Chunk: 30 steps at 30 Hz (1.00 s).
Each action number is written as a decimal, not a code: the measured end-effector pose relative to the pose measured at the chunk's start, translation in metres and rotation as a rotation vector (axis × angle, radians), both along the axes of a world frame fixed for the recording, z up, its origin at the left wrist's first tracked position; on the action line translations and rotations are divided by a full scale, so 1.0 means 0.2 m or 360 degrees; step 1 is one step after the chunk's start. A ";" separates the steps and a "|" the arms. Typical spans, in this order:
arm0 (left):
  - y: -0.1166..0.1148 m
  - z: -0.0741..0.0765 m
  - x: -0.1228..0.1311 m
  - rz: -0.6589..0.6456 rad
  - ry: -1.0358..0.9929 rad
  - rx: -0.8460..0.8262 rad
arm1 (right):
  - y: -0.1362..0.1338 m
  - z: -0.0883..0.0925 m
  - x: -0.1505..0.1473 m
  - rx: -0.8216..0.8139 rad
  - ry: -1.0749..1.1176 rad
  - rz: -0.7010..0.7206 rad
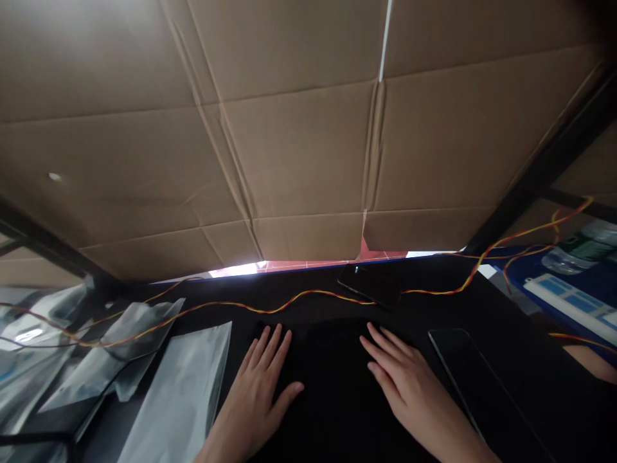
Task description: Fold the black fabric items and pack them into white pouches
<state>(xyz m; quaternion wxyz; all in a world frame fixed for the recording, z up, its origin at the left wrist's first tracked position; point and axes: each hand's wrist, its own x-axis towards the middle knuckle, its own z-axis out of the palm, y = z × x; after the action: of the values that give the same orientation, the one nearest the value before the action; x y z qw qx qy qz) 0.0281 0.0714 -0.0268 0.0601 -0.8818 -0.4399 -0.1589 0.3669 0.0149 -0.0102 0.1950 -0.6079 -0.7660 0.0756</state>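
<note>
My left hand [260, 379] lies flat on the black table surface [332, 399], fingers stretched forward and apart, holding nothing. My right hand [402, 379] also rests flat, fingers extended, a short way to the right. Between and under the hands is dark material that I cannot make out. A silvery plastic bag [180, 392] lies just left of my left hand. A flat black slab with a glossy face [475, 386] lies just right of my right hand.
A black phone [369, 284] sits beyond the hands. A twisted red-yellow wire [299, 299] runs across the table. More silvery bags [96, 360] pile up at left. Cardboard panels [299, 128] wall off the back. A water bottle [576, 251] and blue tray [573, 299] are at right.
</note>
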 end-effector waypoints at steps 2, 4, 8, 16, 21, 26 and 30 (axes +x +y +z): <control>0.04 0.04 0.00 0.0031 0.0001 0.0010 | 0.04 0.04 0.04 0.0140 0.0019 -0.0088; 0.09 0.08 0.00 0.0110 0.0006 0.0007 | 0.08 0.06 0.07 0.0281 -0.0007 -0.0238; 0.22 0.16 -0.03 0.0266 0.0046 0.0000 | 0.19 0.04 0.06 0.0306 -0.0078 -0.0306; 0.23 0.31 -0.13 0.0141 0.0063 0.0106 | 0.19 0.12 0.06 0.0392 -0.0071 -0.0297; 0.02 0.31 -0.21 -0.0188 -0.0049 0.0314 | 0.00 0.08 0.14 0.0455 -0.0029 -0.0225; -0.11 0.27 -0.25 -0.0279 0.0037 -0.0049 | -0.14 0.00 0.21 0.0331 -0.0064 -0.0090; -0.17 0.29 -0.30 -0.0225 0.0006 -0.0141 | -0.21 0.04 0.17 0.0357 -0.0046 0.0040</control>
<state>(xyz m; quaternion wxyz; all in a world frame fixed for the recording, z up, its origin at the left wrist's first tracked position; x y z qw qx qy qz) -0.0325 0.0383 0.0315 0.0104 -0.9128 -0.3831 -0.1416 0.4010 -0.0281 -0.0019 0.2498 -0.5735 -0.7800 -0.0171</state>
